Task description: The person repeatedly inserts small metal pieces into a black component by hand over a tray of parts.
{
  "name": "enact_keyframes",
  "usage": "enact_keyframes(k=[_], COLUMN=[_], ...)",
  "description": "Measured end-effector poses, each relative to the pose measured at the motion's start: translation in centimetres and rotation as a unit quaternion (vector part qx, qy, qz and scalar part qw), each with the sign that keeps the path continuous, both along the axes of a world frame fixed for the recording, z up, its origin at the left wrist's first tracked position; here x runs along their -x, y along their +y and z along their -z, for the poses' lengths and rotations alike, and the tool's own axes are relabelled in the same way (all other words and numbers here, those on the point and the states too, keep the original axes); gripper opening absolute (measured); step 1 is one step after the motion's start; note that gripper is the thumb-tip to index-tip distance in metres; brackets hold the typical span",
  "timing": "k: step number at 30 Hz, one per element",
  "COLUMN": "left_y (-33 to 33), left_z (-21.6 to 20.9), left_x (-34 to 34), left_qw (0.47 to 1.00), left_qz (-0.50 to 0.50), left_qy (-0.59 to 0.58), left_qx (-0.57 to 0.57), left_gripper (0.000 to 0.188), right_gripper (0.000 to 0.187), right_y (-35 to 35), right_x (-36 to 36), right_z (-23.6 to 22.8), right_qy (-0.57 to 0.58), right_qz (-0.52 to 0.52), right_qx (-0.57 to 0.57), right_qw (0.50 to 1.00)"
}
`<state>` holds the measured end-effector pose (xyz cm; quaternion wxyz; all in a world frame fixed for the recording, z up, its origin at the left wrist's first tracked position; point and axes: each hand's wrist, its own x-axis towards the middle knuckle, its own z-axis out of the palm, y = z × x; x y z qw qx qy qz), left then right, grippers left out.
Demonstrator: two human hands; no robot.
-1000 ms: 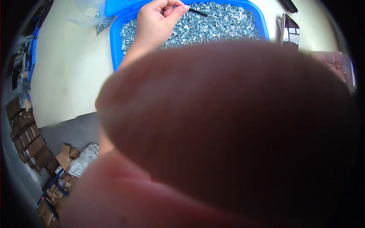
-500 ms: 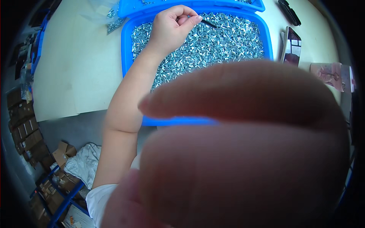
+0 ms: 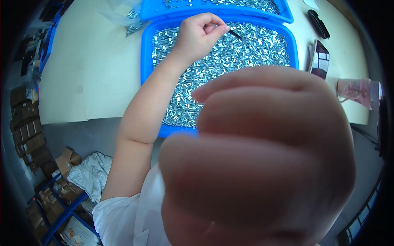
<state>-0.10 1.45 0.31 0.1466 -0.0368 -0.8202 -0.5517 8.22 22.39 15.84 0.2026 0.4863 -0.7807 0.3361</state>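
Note:
My left hand [image 3: 198, 37] reaches over a blue plastic bin [image 3: 146, 61], pinching a thin black stick [image 3: 235, 34] between thumb and fingertips. Below the stick, a thick layer of small shiny metal cylinders [image 3: 246, 53] fills the bin. My right hand [image 3: 262, 156] looms very close and blurred, its fingers curled inward. Whatever it may hold is hidden, and it covers the bin's near right part.
Behind stands a second blue bin [image 3: 230, 11] with similar metal pieces. A clear bag [image 3: 134, 22] holds more at its left. On the right lie a black case-like object [image 3: 318, 23], a phone [image 3: 320, 61] and a pink cup [image 3: 356, 89]. Cardboard boxes [image 3: 67, 160] and pale cloth [image 3: 92, 172] are lower left.
My right hand has drawn its fingers in and shifted, uncovering more of the bin. The whole view has shifted slightly; my left hand keeps its pinch on the black stick.

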Motion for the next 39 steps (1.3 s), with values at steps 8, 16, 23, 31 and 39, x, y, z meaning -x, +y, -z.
enact_keyframes(k=[8, 16, 23, 31, 39], left_y=[-0.3, -0.3, -0.1, 0.0, 0.1], left_z=[-0.3, -0.3, -0.3, -0.7, -0.6], left_x=[-0.3, -0.1, -0.2, -0.4, -0.6], left_qw=[0.999, 0.999, 0.999, 1.0, 1.0], left_qz=[0.0, -0.004, -0.011, -0.008, -0.01], left_qy=[0.029, 0.033, 0.029, 0.021, 0.016], left_qx=[0.016, 0.025, 0.032, 0.018, 0.003], left_gripper=[0.011, 0.013, 0.012, 0.011, 0.01], right_gripper=[0.039, 0.04, 0.04, 0.041, 0.041], right_y=[-0.4, -0.3, 0.0, 0.3, 0.8], right_x=[-0.1, 0.4, 0.7, 1.4, 1.5], right_z=[0.2, 0.1, 0.2, 0.2, 0.3], right_qy=[-0.004, 0.006, 0.016, 0.04, 0.044], right_qz=[-0.013, -0.013, -0.015, -0.015, -0.015], right_qx=[0.009, 0.01, 0.013, 0.014, 0.012], right_qw=[1.0, 1.0, 1.0, 0.999, 0.999])
